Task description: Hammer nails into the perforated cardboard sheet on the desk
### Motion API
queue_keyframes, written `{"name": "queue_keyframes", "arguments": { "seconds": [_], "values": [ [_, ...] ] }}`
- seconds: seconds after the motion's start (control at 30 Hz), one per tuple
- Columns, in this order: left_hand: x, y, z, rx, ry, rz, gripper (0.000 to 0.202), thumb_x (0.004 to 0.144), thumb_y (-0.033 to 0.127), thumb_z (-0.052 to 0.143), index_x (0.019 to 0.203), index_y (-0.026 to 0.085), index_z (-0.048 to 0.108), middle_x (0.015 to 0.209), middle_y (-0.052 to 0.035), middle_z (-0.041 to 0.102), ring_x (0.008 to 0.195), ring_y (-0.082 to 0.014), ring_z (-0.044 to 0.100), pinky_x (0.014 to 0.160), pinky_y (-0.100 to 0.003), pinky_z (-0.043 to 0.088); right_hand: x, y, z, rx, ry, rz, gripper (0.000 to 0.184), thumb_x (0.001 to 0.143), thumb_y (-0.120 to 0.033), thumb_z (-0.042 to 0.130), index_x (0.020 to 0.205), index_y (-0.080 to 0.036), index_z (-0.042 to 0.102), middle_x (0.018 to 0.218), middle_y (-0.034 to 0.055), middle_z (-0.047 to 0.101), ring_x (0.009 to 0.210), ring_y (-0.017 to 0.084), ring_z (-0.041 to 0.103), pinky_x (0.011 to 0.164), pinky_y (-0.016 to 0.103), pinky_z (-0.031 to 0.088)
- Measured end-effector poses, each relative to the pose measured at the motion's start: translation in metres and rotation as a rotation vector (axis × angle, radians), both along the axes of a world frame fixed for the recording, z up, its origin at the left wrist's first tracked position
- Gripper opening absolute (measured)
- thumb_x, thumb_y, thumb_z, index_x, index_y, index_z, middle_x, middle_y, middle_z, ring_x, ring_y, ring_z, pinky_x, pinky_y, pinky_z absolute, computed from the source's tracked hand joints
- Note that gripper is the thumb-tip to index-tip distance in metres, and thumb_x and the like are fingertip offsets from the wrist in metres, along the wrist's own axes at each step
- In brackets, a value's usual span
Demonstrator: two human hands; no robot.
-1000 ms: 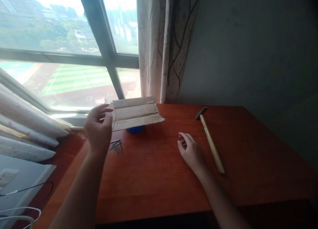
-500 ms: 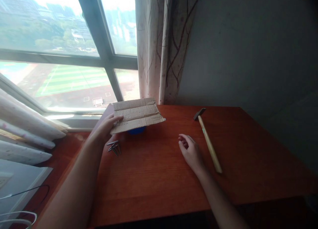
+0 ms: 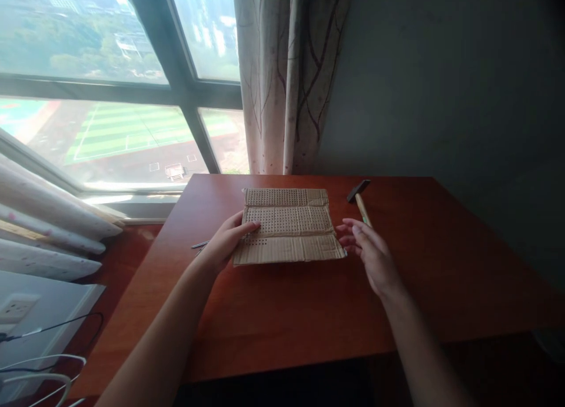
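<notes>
A creased piece of cardboard (image 3: 289, 218), covered with rows of small punched holes, is held over the middle of the table. My left hand (image 3: 229, 239) grips its left edge, thumb on top and the other fingers underneath. Close to its right edge is my right hand (image 3: 368, 251), fingers apart and holding nothing; whether a fingertip touches the cardboard I cannot tell. Beyond the right hand lies a hammer (image 3: 359, 192) with a dark head and a wooden handle, its lower part hidden by that hand. Metal nails (image 3: 200, 244) show partly behind my left hand.
The reddish-brown wooden table (image 3: 282, 324) runs back to a curtain (image 3: 269, 89) and a window (image 3: 189, 95). At the lower left, cables (image 3: 53, 330) hang near a wall socket (image 3: 17, 308). A dark wall (image 3: 432, 83) stands on the right.
My left hand has carried the cardboard right and nearer to me, so the blue thing under it no longer shows. My right hand has moved right and up, its fingers spreading beside the cardboard.
</notes>
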State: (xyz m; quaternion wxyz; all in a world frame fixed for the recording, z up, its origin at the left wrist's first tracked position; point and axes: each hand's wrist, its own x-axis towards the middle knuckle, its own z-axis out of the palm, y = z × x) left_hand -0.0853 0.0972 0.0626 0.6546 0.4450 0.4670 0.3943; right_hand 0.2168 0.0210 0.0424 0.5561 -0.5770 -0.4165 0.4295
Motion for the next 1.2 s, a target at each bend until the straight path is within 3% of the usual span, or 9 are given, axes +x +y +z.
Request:
{"name": "queue_keyframes", "arguments": {
  "seconds": [0.13, 0.27, 0.47, 0.63, 0.8, 0.93, 1.03, 1.1, 1.2],
  "values": [
    [0.017, -0.013, -0.003, 0.001, -0.031, -0.044, 0.052, 0.076, 0.034, 0.076, 0.123, 0.016, 0.066, 0.106, -0.0087, 0.077, 0.094, -0.0263, 0.073, 0.082, -0.035, 0.057, 0.003, 0.001, 0.005, -0.021, -0.081, -0.001, 0.045, 0.086, -0.055, 0.066, 0.118, -0.023, 0.068, 0.123, 0.011, 0.071, 0.105, 0.025, 0.068, 0.083, 0.035, 0.057],
    [0.026, -0.021, -0.007, 0.01, -0.062, -0.047, 0.053, 0.077, 0.035, 0.076, 0.125, 0.016, 0.065, 0.109, -0.009, 0.077, 0.096, -0.0266, 0.072, 0.083, -0.034, 0.056, 0.004, 0.003, 0.002, 0.004, -0.113, 0.015, 0.043, 0.082, -0.047, 0.071, 0.119, -0.026, 0.066, 0.132, 0.0098, 0.067, 0.129, 0.027, 0.058, 0.101, 0.04, 0.052],
    [0.022, -0.022, -0.008, 0.033, -0.083, -0.032, 0.054, 0.076, 0.037, 0.077, 0.124, 0.016, 0.066, 0.112, -0.0098, 0.076, 0.097, -0.0271, 0.072, 0.084, -0.034, 0.055, 0.003, 0.006, 0.001, 0.013, -0.117, 0.038, 0.045, 0.081, -0.042, 0.073, 0.122, -0.024, 0.064, 0.125, 0.0106, 0.069, 0.118, 0.027, 0.065, 0.103, 0.045, 0.052],
    [0.019, -0.021, -0.008, 0.016, -0.156, -0.015, 0.052, 0.076, 0.036, 0.078, 0.123, 0.016, 0.067, 0.11, -0.0082, 0.077, 0.095, -0.0261, 0.072, 0.082, -0.032, 0.055, -0.001, 0.008, 0.006, 0.027, -0.097, 0.024, 0.045, 0.081, -0.039, 0.074, 0.122, -0.023, 0.064, 0.125, 0.0102, 0.069, 0.115, 0.025, 0.066, 0.103, 0.044, 0.052],
    [0.017, -0.02, -0.01, 0.007, -0.154, -0.009, 0.052, 0.075, 0.037, 0.079, 0.122, 0.016, 0.067, 0.112, -0.0089, 0.076, 0.098, -0.0272, 0.072, 0.085, -0.033, 0.054, -0.002, 0.007, 0.0, 0.053, -0.166, 0.038, 0.045, 0.085, -0.04, 0.071, 0.126, -0.023, 0.062, 0.13, 0.0113, 0.066, 0.113, 0.024, 0.066, 0.1, 0.042, 0.054],
    [0.016, -0.02, -0.012, 0.03, -0.158, -0.013, 0.051, 0.077, 0.038, 0.079, 0.122, 0.016, 0.069, 0.117, -0.0086, 0.075, 0.108, -0.0282, 0.069, 0.094, -0.034, 0.051, 0.002, 0.005, -0.002, 0.051, -0.348, 0.047, 0.046, 0.091, -0.043, 0.064, 0.131, -0.022, 0.06, 0.133, 0.0141, 0.064, 0.103, 0.024, 0.069, 0.093, 0.045, 0.057],
    [0.015, -0.019, -0.013, 0.043, -0.164, 0.002, 0.046, 0.08, 0.039, 0.077, 0.119, 0.017, 0.07, 0.118, -0.0083, 0.075, 0.114, -0.0283, 0.066, 0.097, -0.033, 0.049, 0.0, 0.003, 0.01, 0.156, -0.645, -0.048, 0.043, 0.093, -0.041, 0.06, 0.13, -0.02, 0.061, 0.134, 0.0158, 0.061, 0.101, 0.025, 0.068, 0.087, 0.047, 0.06],
    [0.014, -0.018, -0.015, 0.04, -0.15, 0.038, 0.044, 0.081, 0.042, 0.075, 0.117, 0.017, 0.07, 0.115, -0.0086, 0.075, 0.113, -0.0282, 0.066, 0.094, -0.033, 0.05, -0.009, 0.0, 0.023, 0.272, -0.839, -0.075, 0.037, 0.095, -0.036, 0.057, 0.127, -0.019, 0.063, 0.131, 0.0153, 0.062, 0.111, 0.028, 0.065, 0.092, 0.049, 0.058],
    [0.011, -0.013, -0.017, 0.044, -0.125, 0.116, 0.041, 0.082, 0.046, 0.072, 0.111, 0.016, 0.071, 0.111, -0.009, 0.075, 0.108, -0.0263, 0.068, 0.086, -0.031, 0.051, -0.035, -0.002, 0.039, 0.397, -1.005, 0.041, 0.029, 0.098, -0.027, 0.051, 0.121, -0.02, 0.067, 0.127, 0.0119, 0.067, 0.121, 0.027, 0.061, 0.106, 0.05, 0.051]
  ]
}}
